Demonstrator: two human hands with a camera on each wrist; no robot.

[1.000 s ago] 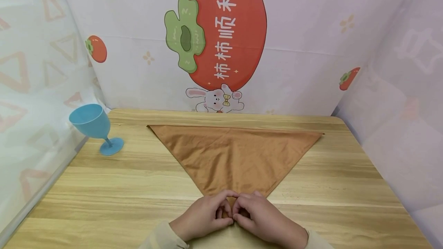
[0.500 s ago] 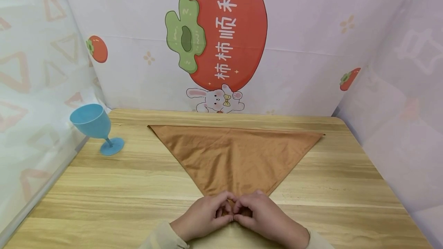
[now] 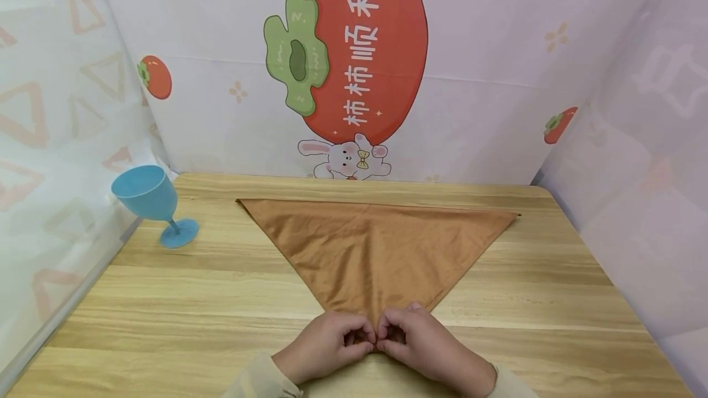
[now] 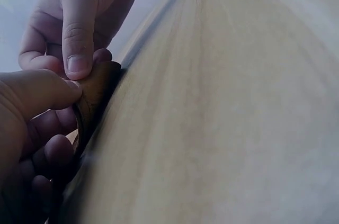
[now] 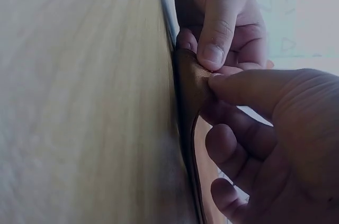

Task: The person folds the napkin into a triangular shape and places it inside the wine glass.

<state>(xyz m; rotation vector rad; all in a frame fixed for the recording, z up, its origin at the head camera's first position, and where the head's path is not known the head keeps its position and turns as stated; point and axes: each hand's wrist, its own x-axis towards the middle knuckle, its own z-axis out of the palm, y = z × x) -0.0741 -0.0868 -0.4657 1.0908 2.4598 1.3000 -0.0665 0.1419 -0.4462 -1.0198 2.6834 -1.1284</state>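
Pale wood-grain table (image 3: 553, 324) spreads across the lower half of the head view, with hanging printed sheets (image 3: 50, 140) on either side. Nearest, at the bottom edge, two light beige sleeves (image 3: 260, 379) reach in. From them come a person's left hand (image 3: 329, 343) and right hand (image 3: 423, 346), side by side at the centre, fingertips close together. Each hand pinches the near corner of a brown cloth (image 3: 381, 250) between thumb and curled fingers. The cloth lies on the table as a large triangle, its tip toward the person and its long straight edge near the table's far side; soft creases run down its middle. Left of the cloth and well apart from it, a blue goblet (image 3: 152, 198) stands on its round foot near the table's left edge. Beyond, a white backdrop (image 3: 487, 109) carries a big orange-red persimmon (image 3: 398, 48) with a green leaf cap, white Chinese characters and a rabbit (image 3: 343, 157) with a yellow bow, all turned sideways.

From above, the hands block much of the cloth's tip. Both wrist views, low along the tabletop, reveal it: the thumbs press the near edge, almost touching, with fingers behind, and the pinched cloth curves up off the wood. Only the right wrist view shows a lighter orange stretch behind that curved edge.
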